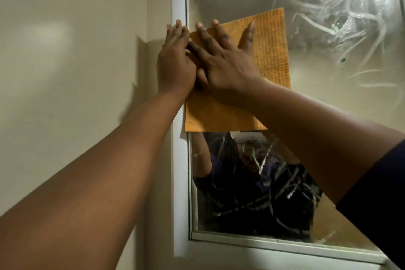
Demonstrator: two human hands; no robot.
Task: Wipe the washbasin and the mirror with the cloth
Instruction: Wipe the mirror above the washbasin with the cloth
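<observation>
An orange cloth [271,50] lies spread flat against the glass of the mirror [328,116], at its upper left part. My right hand [225,59] presses on the cloth with fingers straight and spread. Beside it, my left hand [175,61] lies flat with straight fingers over the cloth's left edge and the white mirror frame [178,6]. White smears streak the glass at the upper right and lower middle. The washbasin is out of view.
A beige wall [76,72] runs along the left of the mirror. The frame's bottom rail [263,245] crosses the lower right. A person's dark-sleeved reflection shows in the lower glass.
</observation>
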